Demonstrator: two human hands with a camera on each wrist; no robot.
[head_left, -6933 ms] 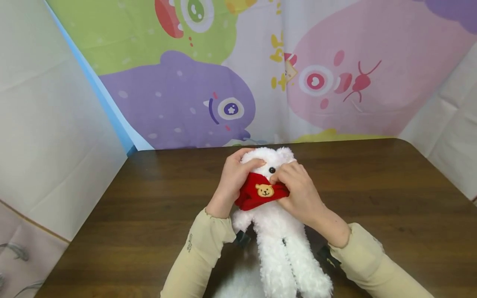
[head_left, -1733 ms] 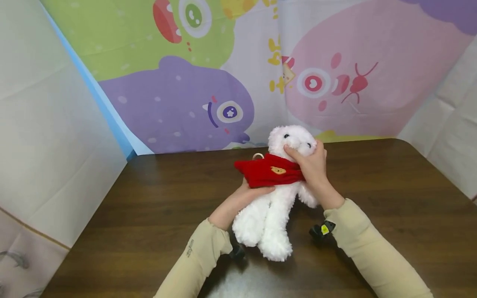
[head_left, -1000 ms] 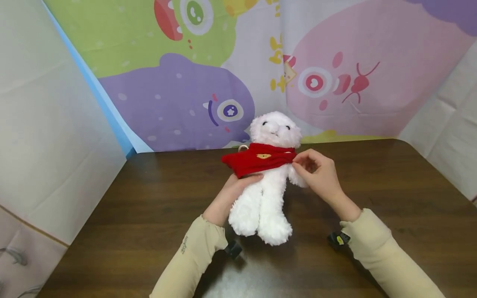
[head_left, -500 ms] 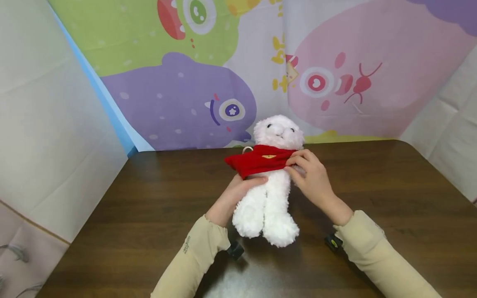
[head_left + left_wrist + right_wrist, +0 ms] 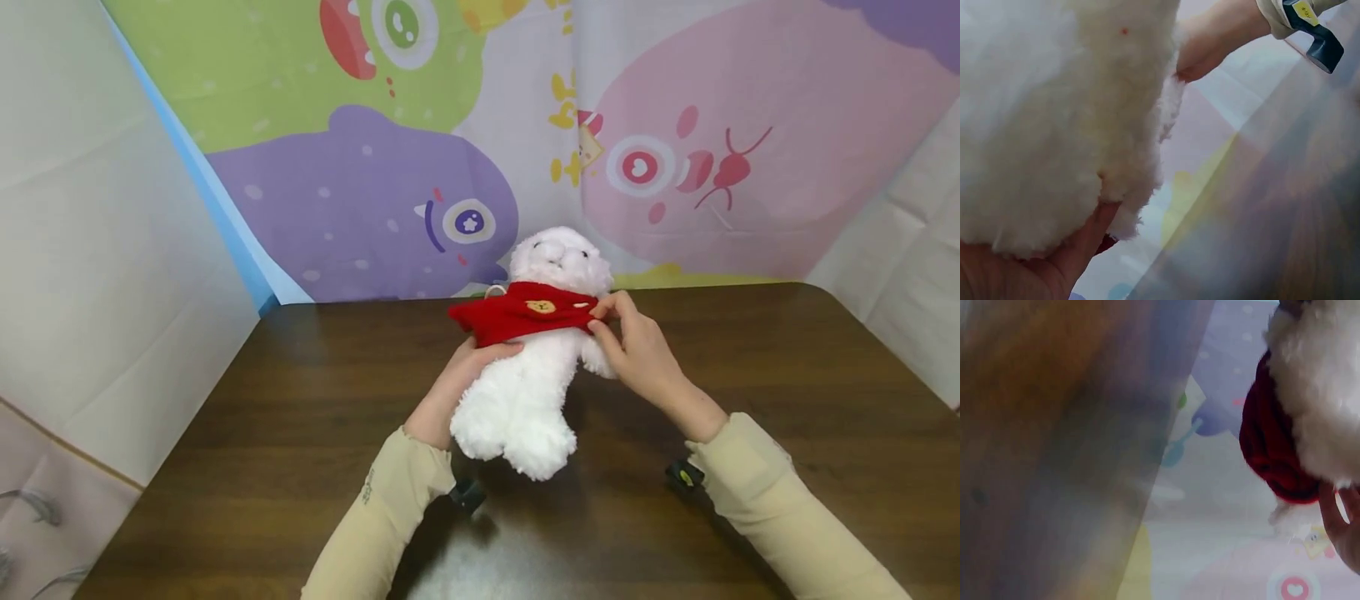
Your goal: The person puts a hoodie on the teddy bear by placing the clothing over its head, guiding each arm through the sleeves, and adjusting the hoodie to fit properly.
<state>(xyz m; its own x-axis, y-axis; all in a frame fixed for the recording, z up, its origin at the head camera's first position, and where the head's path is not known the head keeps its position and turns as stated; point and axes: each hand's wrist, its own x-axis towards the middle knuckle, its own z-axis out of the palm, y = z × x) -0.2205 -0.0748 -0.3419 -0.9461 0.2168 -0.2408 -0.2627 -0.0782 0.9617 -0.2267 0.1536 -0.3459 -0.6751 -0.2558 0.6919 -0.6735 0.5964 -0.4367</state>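
A white plush bear (image 5: pixel 517 392) is held up above the table, its head leaning back toward the backdrop. Around its neck and chest sits a small red garment (image 5: pixel 495 321) with a tan bear-face patch (image 5: pixel 540 307). My left hand (image 5: pixel 453 375) grips the bear's body from the left, thumb across its front below the red cloth. At the other side my right hand (image 5: pixel 637 346) pinches the garment's edge between thumb and fingers. A small white spot beside those fingertips is too small to identify. The right wrist view shows the red garment (image 5: pixel 1272 437) bunched beside white fur.
A dark wooden table (image 5: pixel 300 433) lies under the bear. Behind it hangs a cartoon-print backdrop (image 5: pixel 390 200), with pale walls at both sides. A pale ring (image 5: pixel 495 291) shows behind the garment's left end. Each wrist carries a black camera mount (image 5: pixel 467 496).
Earlier the red garment covered the bear's lower face; now it lies below the face. My right hand has left the bear's head and pinches the garment's edge. The bear's feet have lifted and swung left slightly.
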